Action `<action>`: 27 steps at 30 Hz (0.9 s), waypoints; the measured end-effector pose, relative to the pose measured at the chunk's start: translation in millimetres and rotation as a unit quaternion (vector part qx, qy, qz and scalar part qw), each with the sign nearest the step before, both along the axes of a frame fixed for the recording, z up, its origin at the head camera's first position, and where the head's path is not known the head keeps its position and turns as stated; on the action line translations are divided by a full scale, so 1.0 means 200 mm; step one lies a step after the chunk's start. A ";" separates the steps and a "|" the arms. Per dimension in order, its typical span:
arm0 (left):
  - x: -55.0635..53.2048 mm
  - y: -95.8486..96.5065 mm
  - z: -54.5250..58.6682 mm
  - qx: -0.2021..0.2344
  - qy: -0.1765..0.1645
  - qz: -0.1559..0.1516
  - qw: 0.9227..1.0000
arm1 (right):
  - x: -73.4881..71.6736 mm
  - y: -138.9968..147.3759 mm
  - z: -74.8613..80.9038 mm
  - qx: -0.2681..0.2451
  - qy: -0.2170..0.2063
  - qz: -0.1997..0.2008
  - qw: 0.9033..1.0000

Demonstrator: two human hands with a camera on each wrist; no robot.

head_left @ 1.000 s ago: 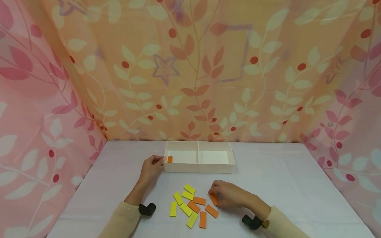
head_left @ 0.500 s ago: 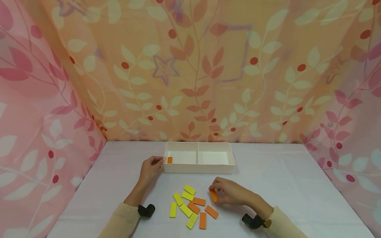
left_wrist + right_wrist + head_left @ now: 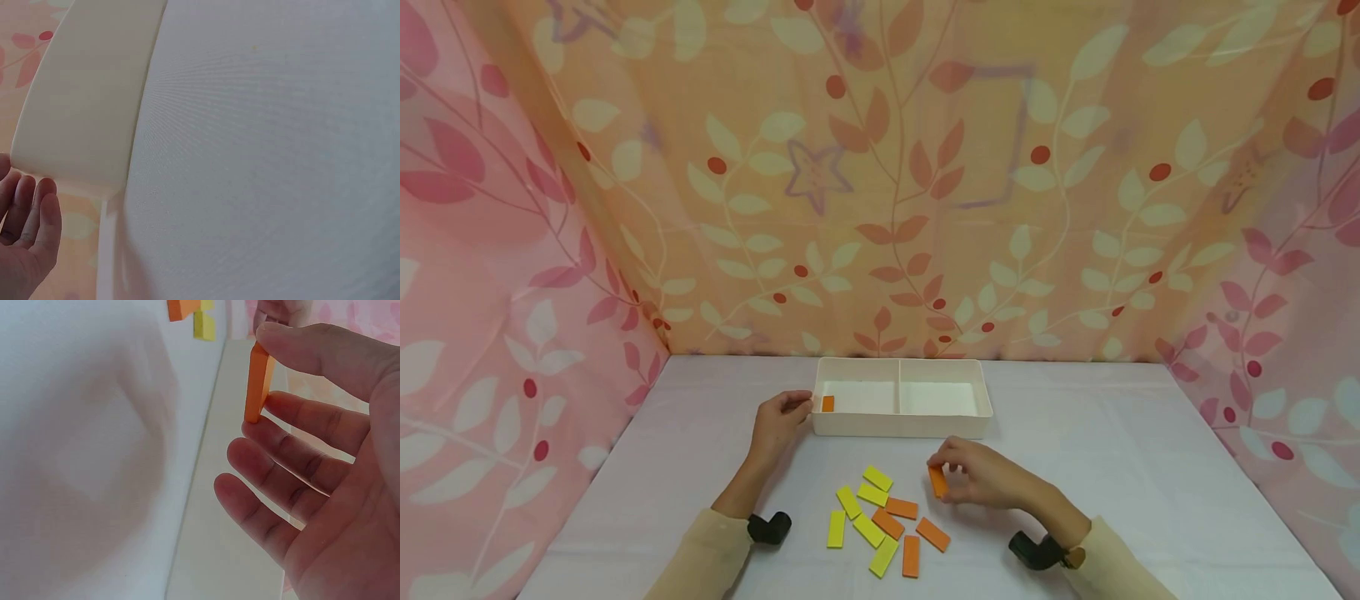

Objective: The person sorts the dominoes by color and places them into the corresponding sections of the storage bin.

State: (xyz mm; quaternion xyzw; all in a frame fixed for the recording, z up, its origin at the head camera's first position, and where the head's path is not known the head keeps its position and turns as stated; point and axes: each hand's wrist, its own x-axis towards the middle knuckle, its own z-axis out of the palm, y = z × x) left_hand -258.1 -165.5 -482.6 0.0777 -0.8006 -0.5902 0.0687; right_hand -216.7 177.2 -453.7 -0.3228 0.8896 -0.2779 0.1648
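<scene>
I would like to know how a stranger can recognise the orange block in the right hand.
On the table, find the cream two-compartment tray. Before it, right of the scattered blocks, is the right hand. The orange block pinched there is the only one being held.

Place: a cloth-screened recording booth; the wider building cannot be determined. Evidence: orange leaf-patterned curtain [image 3: 895, 208] at twelve o'clock, pink patterned curtains [image 3: 505, 275] at nine and three, white-covered table [image 3: 1097, 450] at six, black wrist cameras [image 3: 1036, 552] at seven and five.
</scene>
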 end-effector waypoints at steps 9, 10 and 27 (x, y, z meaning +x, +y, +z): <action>0.00 0.00 -0.01 -0.020 0.001 -0.002 1.000 | -0.03 0.00 0.04 -0.016 0.046 0.014 0.999; 0.00 0.00 -0.01 -0.018 -0.001 -0.001 1.000 | -0.03 0.00 0.05 -0.017 0.053 0.016 0.998; 0.00 0.00 -0.01 -0.004 -0.012 0.000 1.000 | -0.08 -0.02 0.14 -0.032 0.072 -0.005 0.997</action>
